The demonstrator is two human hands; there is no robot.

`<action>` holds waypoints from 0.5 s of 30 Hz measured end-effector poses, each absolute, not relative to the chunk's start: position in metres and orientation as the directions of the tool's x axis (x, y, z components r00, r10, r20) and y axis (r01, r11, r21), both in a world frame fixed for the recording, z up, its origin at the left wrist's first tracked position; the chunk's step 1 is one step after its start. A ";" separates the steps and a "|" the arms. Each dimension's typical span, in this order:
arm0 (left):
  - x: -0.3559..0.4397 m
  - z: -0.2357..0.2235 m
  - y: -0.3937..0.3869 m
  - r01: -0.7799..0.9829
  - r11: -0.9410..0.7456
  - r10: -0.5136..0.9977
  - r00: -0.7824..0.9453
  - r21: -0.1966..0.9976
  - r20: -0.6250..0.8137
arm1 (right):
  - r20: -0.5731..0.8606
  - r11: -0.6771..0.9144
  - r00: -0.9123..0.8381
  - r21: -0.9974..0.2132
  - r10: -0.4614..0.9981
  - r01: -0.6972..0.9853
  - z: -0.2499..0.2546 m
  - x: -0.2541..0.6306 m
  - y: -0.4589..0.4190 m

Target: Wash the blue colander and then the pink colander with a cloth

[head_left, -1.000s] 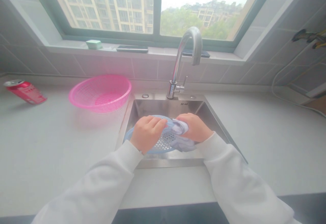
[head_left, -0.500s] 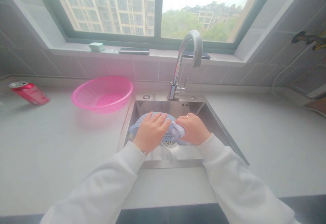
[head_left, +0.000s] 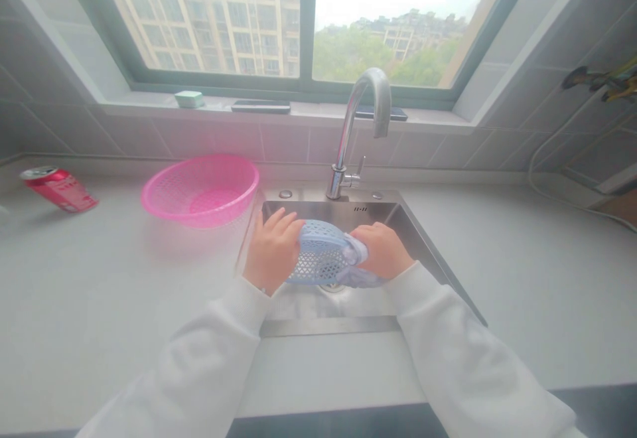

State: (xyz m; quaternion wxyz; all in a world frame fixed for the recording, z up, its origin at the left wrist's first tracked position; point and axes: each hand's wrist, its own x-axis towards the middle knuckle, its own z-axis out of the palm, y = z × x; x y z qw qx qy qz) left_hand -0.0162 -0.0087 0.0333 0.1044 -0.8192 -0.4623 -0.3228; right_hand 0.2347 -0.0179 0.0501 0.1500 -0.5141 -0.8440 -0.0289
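Note:
A light blue plastic basket point(head_left: 318, 262) with a pattern of holes is held tilted over the steel sink point(head_left: 331, 326). On its left side lies my left hand point(head_left: 273, 250), closed around the edge with the thumb toward the basket's middle; the fingertips' far side is hidden. My right hand point(head_left: 382, 250) is closed on a pale, whitish-purple cloth point(head_left: 355, 251), bunched against the basket's right rim. Part of the cloth hangs below the right hand. Behind the hands stands the faucet point(head_left: 338, 176), with no water visible at its spout.
A pink basket point(head_left: 199, 216) stands left of the sink on the white counter point(head_left: 99, 305). Farther left is a tilted red can point(head_left: 60, 189). A small green box point(head_left: 189, 99) and a dark flat object point(head_left: 261, 107) lie on the windowsill. A pale cord point(head_left: 535, 182) runs along the right wall.
My left hand has shifted left, from over the basket to its left edge. The blue basket now shows more of its inside. My right hand stays at the right rim with the cloth.

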 end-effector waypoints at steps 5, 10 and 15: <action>0.007 0.038 -0.019 0.750 -0.661 0.640 0.551 0.019 0.536 | 0.380 0.559 -0.510 -0.021 0.771 0.829 0.046 0.226 -0.021; -0.015 0.032 -0.002 0.788 -0.584 0.702 0.370 0.195 0.609 | 0.404 0.499 -0.420 -0.110 0.813 0.860 0.046 0.244 -0.015; -0.033 0.032 0.006 0.826 -0.491 0.772 0.266 0.277 0.577 | 0.384 0.443 -0.364 -0.140 0.849 0.886 0.043 0.251 -0.010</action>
